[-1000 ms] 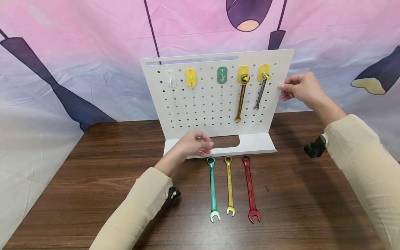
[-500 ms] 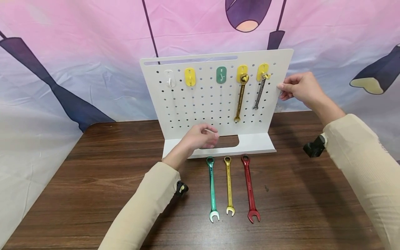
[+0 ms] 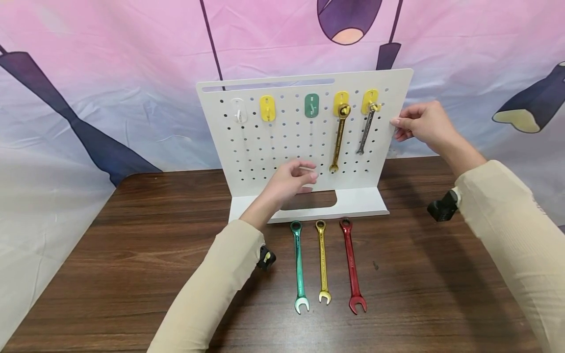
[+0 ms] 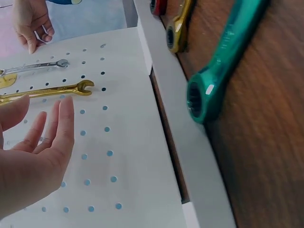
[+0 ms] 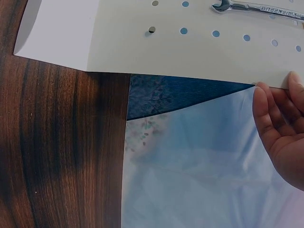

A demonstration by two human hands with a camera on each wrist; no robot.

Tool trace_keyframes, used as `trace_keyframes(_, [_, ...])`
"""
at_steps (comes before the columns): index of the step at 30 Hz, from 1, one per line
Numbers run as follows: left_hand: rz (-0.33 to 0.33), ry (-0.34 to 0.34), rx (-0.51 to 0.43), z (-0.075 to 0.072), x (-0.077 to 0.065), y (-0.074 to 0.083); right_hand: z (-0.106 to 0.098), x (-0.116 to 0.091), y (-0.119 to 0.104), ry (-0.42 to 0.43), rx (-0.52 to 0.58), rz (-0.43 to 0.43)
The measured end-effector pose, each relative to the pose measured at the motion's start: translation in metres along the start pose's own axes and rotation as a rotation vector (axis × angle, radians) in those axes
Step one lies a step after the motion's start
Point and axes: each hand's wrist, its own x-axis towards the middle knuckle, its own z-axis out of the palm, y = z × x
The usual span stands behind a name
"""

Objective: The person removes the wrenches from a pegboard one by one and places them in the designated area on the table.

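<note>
Nearest, on the wooden table (image 3: 132,255), three combination wrenches lie side by side, ring ends toward the pegboard (image 3: 375,78): green wrench (image 3: 299,267), yellow wrench (image 3: 323,260), red wrench (image 3: 351,260). All lie on the person's side of the left fingers. Left hand (image 3: 289,182): in front of the board's lower part, fingers loosely bent, thumb apart, nothing held. Gold wrench (image 3: 339,139) hangs by its ring, its forked end near the left fingertips, up and to their right; no contact seen. Right hand (image 3: 421,121): thumb and fingers pinch the board's right edge; silver wrench (image 3: 366,131) hangs just left of these fingers.

Judgement: step in hand looks like a left-hand reach toward the gold wrench. A light grip on the shank, then raising the ring over the hook tip, should work best; pulling straight out could tip the board. A firm right pinch should steady it.

Counts: wrenches 5 (3 lying, 2 hung). Hooks 5, above the left fingers: clear hook (image 3: 239,110) 1, yellow hooks (image 3: 267,109) 3, green hook (image 3: 311,106) 1; 3 bare. Farthest, behind both hands' fingers: patterned backdrop (image 3: 132,73), 1.
</note>
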Motion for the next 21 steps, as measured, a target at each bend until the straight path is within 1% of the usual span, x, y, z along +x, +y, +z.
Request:
trace_keyframes(3, [0.042,0.013,0.004,0.002,0.003,0.005,0.001,0.000,0.000,0.003,-0.003,0.000])
trace_keyframes(8, [0.086,0.036,0.029,0.007,0.009,0.012,0.001,0.000,0.001,0.004,-0.019,-0.002])
trace_keyframes(14, [0.114,0.049,0.083,0.013,0.015,0.023,0.000,0.000,0.001,0.006,0.014,-0.018])
trace_keyframes(17, [0.117,0.055,0.120,0.016,0.018,0.027,0.000,0.000,0.001,0.005,0.020,-0.023])
trace_keyframes(21, [0.124,0.083,0.153,0.018,0.022,0.031,0.000,-0.001,0.001,0.004,0.019,-0.024])
